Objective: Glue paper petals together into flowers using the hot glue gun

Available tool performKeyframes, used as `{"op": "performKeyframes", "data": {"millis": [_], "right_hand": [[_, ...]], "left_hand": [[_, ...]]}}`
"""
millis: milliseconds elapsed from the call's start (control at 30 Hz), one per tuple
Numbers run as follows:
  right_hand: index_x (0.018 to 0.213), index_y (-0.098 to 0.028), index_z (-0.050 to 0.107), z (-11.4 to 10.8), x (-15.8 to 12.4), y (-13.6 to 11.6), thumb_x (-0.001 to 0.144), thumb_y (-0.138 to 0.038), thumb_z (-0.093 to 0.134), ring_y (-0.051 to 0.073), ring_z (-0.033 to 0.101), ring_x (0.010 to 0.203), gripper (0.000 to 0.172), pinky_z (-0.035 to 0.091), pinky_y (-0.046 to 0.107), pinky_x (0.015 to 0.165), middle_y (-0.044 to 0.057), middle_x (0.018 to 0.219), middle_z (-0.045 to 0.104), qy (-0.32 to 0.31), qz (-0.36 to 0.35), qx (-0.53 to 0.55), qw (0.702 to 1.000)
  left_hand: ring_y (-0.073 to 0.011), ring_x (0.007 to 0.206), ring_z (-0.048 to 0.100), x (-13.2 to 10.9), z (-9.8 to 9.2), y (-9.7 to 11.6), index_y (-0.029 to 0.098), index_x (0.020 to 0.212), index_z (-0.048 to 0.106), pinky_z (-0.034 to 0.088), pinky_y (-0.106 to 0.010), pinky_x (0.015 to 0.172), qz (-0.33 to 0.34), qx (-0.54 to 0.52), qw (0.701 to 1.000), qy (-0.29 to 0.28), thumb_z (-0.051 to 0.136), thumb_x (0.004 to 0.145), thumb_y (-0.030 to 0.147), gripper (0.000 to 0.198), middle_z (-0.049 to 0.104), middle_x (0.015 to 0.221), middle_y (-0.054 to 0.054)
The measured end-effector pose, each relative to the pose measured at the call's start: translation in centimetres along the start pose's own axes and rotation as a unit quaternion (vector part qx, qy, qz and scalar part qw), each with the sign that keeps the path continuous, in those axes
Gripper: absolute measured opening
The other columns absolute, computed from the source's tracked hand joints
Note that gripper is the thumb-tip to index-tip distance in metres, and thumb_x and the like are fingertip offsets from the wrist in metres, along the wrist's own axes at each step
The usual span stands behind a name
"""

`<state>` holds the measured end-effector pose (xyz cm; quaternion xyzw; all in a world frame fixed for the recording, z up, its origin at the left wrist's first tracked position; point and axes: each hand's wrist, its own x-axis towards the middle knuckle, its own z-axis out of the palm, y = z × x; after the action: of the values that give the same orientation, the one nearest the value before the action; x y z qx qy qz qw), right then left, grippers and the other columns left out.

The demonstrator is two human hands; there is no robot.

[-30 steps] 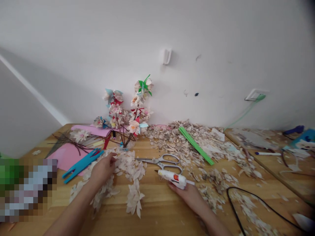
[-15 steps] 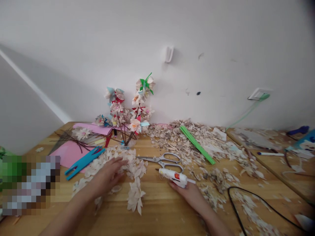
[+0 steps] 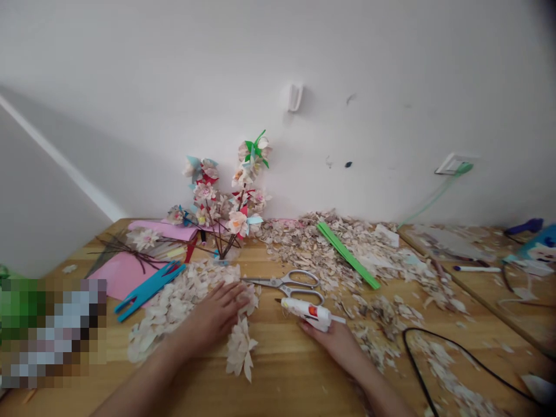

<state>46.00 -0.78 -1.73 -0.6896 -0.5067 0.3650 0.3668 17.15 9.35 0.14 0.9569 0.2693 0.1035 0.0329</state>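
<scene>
My left hand (image 3: 217,315) lies over the right edge of a pile of pale petals (image 3: 169,307), fingers stretched forward and a few petals at their tips. Just below those fingers, a whitish layered flower (image 3: 241,350) rests on the table. My right hand (image 3: 332,341) is closed around a white glue gun (image 3: 306,313), its nozzle pointing left and a glue stick showing at the rear. Between the hands and a little farther back lie silver scissors (image 3: 284,282), blades toward the left. The underside of my left hand is hidden.
Handmade flowers on dark stems (image 3: 238,223) stand near the wall. Dry scraps (image 3: 304,243) and green strips (image 3: 347,255) lie at the back right. Blue strips (image 3: 150,289) and pink sheets (image 3: 124,272) are at the left. A black cable (image 3: 456,347) curves at the right.
My left hand has moved right across the petals, nearer the whitish flower. My right hand keeps the glue gun in nearly the same place.
</scene>
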Motion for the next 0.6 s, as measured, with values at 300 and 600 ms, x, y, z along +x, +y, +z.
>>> {"op": "performKeyframes", "data": {"millis": [300, 600], "right_hand": [[0.089, -0.013, 0.073, 0.0, -0.2, -0.6, 0.064, -0.041, 0.061, 0.033, 0.067, 0.087, 0.040, 0.052, 0.041, 0.079, 0.010, 0.091, 0.074, -0.002, -0.007, 0.008, 1.000], [0.088, -0.012, 0.072, 0.0, -0.1, -0.3, 0.062, -0.042, 0.062, 0.034, 0.067, 0.087, 0.041, 0.052, 0.043, 0.080, 0.013, 0.091, 0.074, 0.010, -0.004, 0.011, 1.000]], "left_hand": [[-0.0288, 0.127, 0.040, 1.1, 0.6, -1.6, 0.032, 0.126, 0.049, 0.033, -0.051, 0.102, 0.065, -0.018, 0.996, -0.054, 0.048, 0.084, 0.023, 0.043, 0.046, 0.137, -0.012], [-0.0339, 0.135, 0.021, -5.4, 0.0, -4.8, 0.025, 0.132, 0.042, 0.030, -0.056, 0.102, -0.110, 0.049, 0.987, 0.109, 0.049, 0.083, 0.032, 0.050, 0.029, 0.148, -0.011]]}}
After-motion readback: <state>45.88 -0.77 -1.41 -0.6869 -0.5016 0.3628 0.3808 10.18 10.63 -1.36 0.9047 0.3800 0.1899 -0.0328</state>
